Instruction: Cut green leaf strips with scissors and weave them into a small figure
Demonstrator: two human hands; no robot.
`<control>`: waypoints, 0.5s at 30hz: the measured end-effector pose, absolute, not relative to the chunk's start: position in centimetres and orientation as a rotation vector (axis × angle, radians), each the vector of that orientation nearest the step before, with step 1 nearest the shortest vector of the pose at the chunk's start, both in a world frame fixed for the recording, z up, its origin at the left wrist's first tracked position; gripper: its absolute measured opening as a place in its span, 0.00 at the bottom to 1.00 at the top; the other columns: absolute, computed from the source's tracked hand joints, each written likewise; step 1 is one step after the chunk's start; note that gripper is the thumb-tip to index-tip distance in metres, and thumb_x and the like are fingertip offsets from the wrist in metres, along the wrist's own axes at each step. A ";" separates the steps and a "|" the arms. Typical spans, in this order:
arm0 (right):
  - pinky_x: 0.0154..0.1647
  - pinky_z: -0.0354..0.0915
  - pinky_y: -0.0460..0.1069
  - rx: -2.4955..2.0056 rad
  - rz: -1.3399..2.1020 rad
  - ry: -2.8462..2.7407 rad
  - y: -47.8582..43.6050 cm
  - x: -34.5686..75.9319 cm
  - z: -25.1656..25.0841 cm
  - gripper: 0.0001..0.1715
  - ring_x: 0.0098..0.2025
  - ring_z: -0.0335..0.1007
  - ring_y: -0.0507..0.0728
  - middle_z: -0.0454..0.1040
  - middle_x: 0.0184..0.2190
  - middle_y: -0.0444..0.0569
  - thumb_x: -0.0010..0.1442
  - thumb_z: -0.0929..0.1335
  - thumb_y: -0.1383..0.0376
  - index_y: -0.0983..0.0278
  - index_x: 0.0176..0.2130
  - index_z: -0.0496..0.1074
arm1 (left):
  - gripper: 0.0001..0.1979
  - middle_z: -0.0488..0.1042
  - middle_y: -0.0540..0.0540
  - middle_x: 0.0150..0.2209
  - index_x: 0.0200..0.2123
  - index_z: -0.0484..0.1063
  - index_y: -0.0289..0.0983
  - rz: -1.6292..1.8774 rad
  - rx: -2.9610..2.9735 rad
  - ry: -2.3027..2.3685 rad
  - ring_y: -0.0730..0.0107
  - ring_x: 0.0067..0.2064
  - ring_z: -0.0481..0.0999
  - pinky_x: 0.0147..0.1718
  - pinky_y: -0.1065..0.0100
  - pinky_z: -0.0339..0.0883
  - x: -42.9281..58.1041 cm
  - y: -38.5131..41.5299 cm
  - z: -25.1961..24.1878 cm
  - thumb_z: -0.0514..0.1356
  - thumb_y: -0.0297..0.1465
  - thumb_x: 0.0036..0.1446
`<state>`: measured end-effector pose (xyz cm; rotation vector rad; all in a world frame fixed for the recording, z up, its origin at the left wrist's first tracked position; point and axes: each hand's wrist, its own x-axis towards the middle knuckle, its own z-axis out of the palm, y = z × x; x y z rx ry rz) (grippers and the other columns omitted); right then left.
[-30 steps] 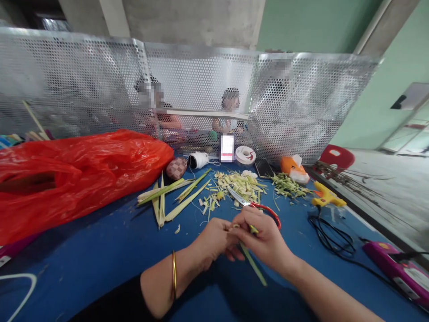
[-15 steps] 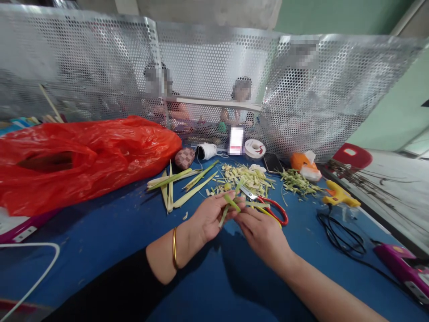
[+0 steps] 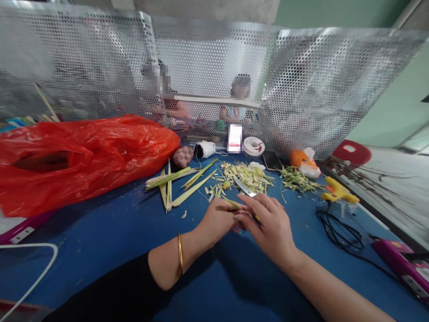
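Note:
My left hand [image 3: 219,220], with a gold bangle at the wrist, is closed on a green leaf strip [image 3: 232,203] whose tip sticks out above the fingers. Fingers of my right hand [image 3: 272,226] pinch the same strip from the other side, so the two hands meet and hide most of it. Just beyond my right hand lie scissors [image 3: 246,188]; their blades show, while the hand covers the handles. Behind them spreads a heap of pale leaf scraps [image 3: 250,174]. Longer leaf pieces [image 3: 194,190] lie to the left.
A red plastic bag [image 3: 134,143] fills the left. Thread spool [image 3: 207,149], lit phone [image 3: 235,138], ribbon roll [image 3: 254,146] and tissue pack [image 3: 305,163] line the back before a perforated screen [image 3: 208,58]. At right are a yellow glue gun [image 3: 338,191] and its cable; people sit beyond the screen.
My right hand has turned and lifted, its knuckles now higher and covering the scissors' handles. My left hand has rolled over the strip, leaving less of it visible. The view has shifted slightly.

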<state>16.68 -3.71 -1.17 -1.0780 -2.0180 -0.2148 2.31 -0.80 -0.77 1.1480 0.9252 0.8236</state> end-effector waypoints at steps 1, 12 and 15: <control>0.36 0.63 0.52 -1.069 -0.137 -2.036 -3.6 16.7 -1.1 0.11 0.33 0.70 0.57 0.74 0.31 0.49 0.63 0.67 0.64 0.63 0.46 0.73 | 0.04 0.74 0.49 0.19 0.24 0.79 0.33 0.789 1.199 0.926 0.73 0.22 0.71 0.22 0.74 0.65 2.4 -0.9 -0.8 0.62 0.24 0.45; 0.45 0.61 0.56 -0.811 -0.540 -2.183 -3.4 16.6 -1.1 0.09 0.34 0.73 0.56 0.80 0.34 0.49 0.62 0.64 0.73 0.65 0.39 0.73 | 0.11 0.76 0.47 0.27 0.34 0.80 0.33 0.818 0.777 0.852 0.76 0.24 0.69 0.24 0.74 0.63 1.9 0.0 -0.9 0.69 0.30 0.44; 0.53 0.63 0.57 -0.756 -0.595 -2.223 -3.4 16.6 -1.0 0.12 0.39 0.75 0.58 0.80 0.36 0.51 0.61 0.64 0.74 0.66 0.43 0.73 | 0.12 0.76 0.47 0.27 0.33 0.79 0.33 0.805 0.725 0.783 0.76 0.25 0.69 0.24 0.74 0.62 1.8 0.0 -0.7 0.71 0.32 0.44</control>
